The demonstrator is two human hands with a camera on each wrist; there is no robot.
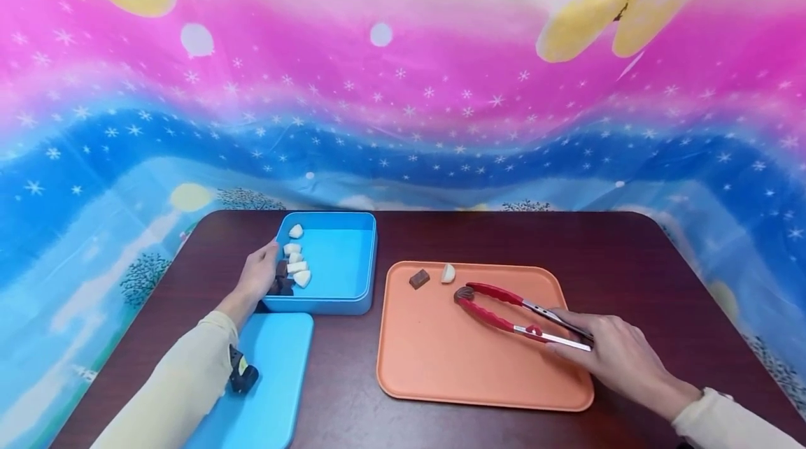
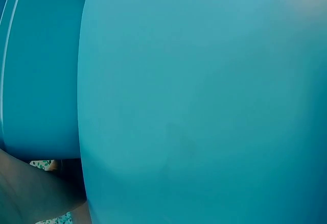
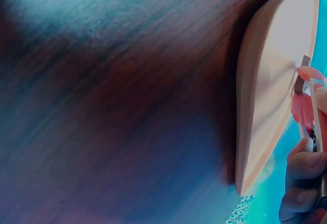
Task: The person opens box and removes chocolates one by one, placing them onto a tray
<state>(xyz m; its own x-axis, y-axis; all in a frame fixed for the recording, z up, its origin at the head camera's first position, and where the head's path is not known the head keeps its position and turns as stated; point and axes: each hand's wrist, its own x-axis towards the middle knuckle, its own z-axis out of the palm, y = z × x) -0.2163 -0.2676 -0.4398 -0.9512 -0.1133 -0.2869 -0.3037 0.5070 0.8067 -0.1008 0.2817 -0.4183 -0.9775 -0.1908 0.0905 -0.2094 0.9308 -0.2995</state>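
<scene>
My right hand (image 1: pixel 630 358) holds a pair of red-tipped metal tongs (image 1: pixel 494 319) over the orange tray (image 1: pixel 466 372). Between the tong tips is a rounded, ridged brown chocolate (image 1: pixel 464 294). Farther back on the tray lie a rectangular brown chocolate (image 1: pixel 418 279) and a white chocolate piece (image 1: pixel 448 273). My left hand (image 1: pixel 257 273) grips the left side of a blue box (image 1: pixel 327 305), thumb at its rim. Along that side, inside the box, sit several white pieces (image 1: pixel 302 278) and dark brown pieces (image 1: pixel 281 286). In the right wrist view, curled fingers (image 3: pixel 304 168) wrap the tongs.
A flat blue lid (image 1: pixel 277 379) lies in front of the box, under my left forearm. Dark wooden table (image 1: pixel 346 379) shows between lid, box and tray. A colourful printed cloth (image 1: pixel 403 120) hangs behind the table and down its sides.
</scene>
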